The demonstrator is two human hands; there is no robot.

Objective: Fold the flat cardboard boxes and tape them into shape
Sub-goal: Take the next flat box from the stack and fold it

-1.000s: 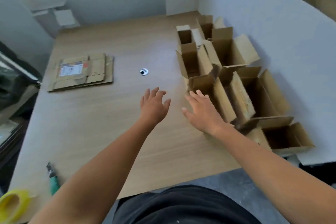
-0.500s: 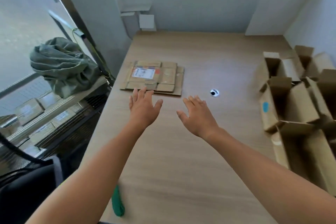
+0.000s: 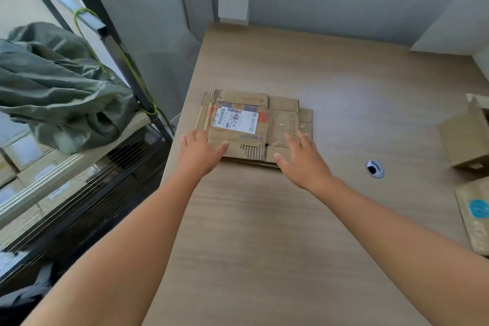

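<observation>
A small stack of flat cardboard boxes (image 3: 280, 119) lies near the left edge of the wooden table (image 3: 264, 233); the top one carries a white shipping label. My left hand (image 3: 199, 152) reaches the stack's near left corner, fingers spread and thumb over the front edge. My right hand (image 3: 300, 160) is at the near right corner, fingers apart and resting on the cardboard. Neither hand has closed on anything.
Folded boxes (image 3: 468, 140) stand at the right edge, one with a blue sticker (image 3: 476, 208). A round cable hole (image 3: 374, 168) sits right of the stack. Left of the table are a metal rack (image 3: 111, 42) and a green bag (image 3: 53, 87). Walls close off the back.
My view has swung left from the folded boxes toward the flat stack. Both hands have travelled forward and left and now touch the stack's near edge.
</observation>
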